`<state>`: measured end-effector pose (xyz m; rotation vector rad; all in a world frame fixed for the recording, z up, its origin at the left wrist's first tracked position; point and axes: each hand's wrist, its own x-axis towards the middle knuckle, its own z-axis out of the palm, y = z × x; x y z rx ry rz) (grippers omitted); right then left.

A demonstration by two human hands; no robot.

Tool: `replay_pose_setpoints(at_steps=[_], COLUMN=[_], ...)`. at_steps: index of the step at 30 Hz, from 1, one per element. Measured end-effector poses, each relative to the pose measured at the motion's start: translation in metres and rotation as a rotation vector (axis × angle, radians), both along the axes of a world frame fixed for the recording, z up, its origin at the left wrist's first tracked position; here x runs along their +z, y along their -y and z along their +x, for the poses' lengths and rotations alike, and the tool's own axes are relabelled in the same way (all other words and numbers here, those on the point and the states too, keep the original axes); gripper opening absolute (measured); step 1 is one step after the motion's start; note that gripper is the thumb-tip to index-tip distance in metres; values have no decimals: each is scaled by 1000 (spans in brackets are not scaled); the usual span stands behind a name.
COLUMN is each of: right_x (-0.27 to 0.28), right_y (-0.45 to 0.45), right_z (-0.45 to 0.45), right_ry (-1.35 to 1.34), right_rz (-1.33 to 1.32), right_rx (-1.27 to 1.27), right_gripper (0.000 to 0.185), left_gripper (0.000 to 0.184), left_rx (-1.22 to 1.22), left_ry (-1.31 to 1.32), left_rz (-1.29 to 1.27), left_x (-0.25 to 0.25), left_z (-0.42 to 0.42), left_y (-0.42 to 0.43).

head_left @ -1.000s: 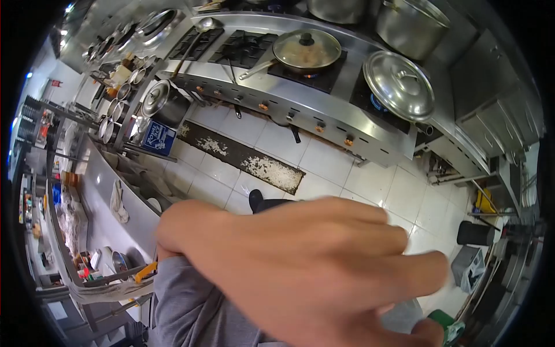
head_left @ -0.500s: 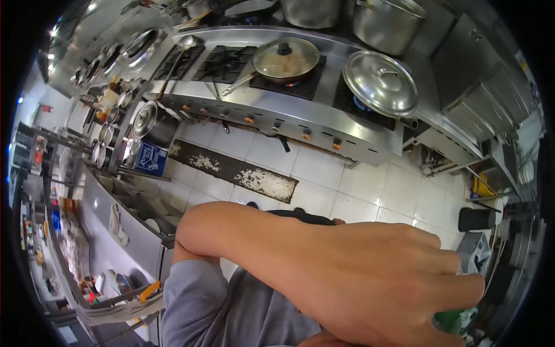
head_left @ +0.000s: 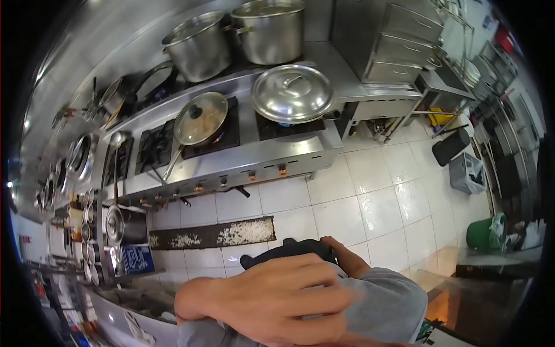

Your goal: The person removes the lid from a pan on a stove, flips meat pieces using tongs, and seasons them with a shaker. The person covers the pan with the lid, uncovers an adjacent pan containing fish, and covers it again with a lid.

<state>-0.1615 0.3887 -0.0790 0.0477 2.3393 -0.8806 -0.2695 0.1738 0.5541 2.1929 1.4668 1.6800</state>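
Observation:
My left hand is close to the camera, back up, reaching across my body. Its fingers are bent and apart, with gaps between them, and nothing shows in them; the fingertips are slightly blurred. They lie over the grey sleeve of my right arm, but I cannot tell if they touch it. My right forearm hangs down beside my dark clothing, and only a little of my right hand shows, its fingers hidden. Beyond, on the stove, stand a frying pan with a glass lid and a vessel under a large metal lid.
Two tall stockpots stand behind the stove. A ladle lies at its left end. Scattered white bits cover a dark floor strip. On the right are a grey bin and a green bin. A blue box sits on the left.
The view has swung right, bringing the bins and my right sleeve into sight. My left hand now appears lower and further left in the picture, its fingers bent over the right sleeve.

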Motion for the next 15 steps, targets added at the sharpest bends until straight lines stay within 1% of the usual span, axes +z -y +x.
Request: replay_pose_setpoints(at_steps=[1,2,4,5,7,8,9,11,13,15], right_x=[1,2,-4,-8,-16,17,28,30,29,38], right_y=[3,7,8,7,12,16,19,20,18,15], right_z=[-1,-5,-9,-11,-13,-14,-16,-19,-21,-22], right_ry=[37,33,97,97,176,131,138,149,121,154], right_rz=[67,68,145,144,152,142,139,139,137,158], right_rx=[41,18,160,113,71,-26,-58,-115,-58,-56], right_gripper=[30,30,34,34,37,29,29,28,28,29], left_gripper=[16,16,16,12,16,16,17,17,18,19], left_rx=[-55,-76,42,142,691,639,591,524,471,443], left_ry=[-91,-98,-36,94,1,-59,-117,-123,-131,-137], left_rz=[-206,-204,-65,-191,-66,-26,17,44,97,150], left_x=[20,18,9,13,23,18,15,14,14,13], left_z=[-7,-9,-1,7,44,48,40,19,9,4], left_y=[7,12,21,29,45,84,118,119,122,127])
